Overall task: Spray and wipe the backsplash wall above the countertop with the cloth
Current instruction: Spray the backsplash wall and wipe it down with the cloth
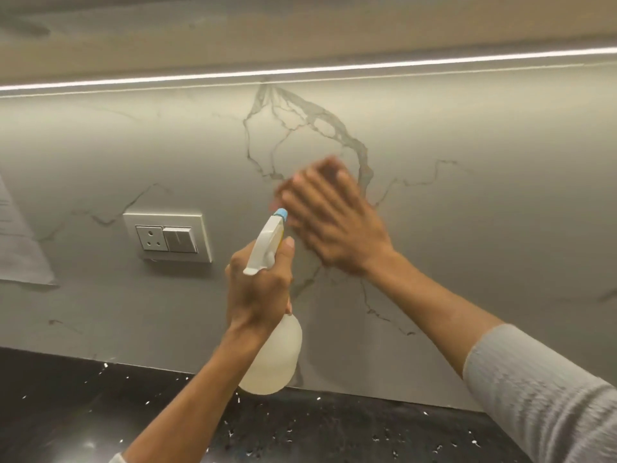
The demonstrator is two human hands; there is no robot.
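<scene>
The backsplash wall [467, 228] is pale marble with grey veins. My left hand [258, 289] grips a translucent spray bottle [273, 359] with a white trigger head and a blue nozzle, pointed at the wall. My right hand [334, 218] lies flat against the wall just right of the nozzle, blurred by motion, fingers spread. A brownish cloth [329, 168] shows only as a thin edge past the fingertips; the palm hides the rest of it.
A white socket and switch plate [167, 237] is set in the wall to the left. A paper sheet [20, 242] hangs at the far left. The black speckled countertop [100, 412] runs below. A light strip [300, 73] glows under the upper cabinet.
</scene>
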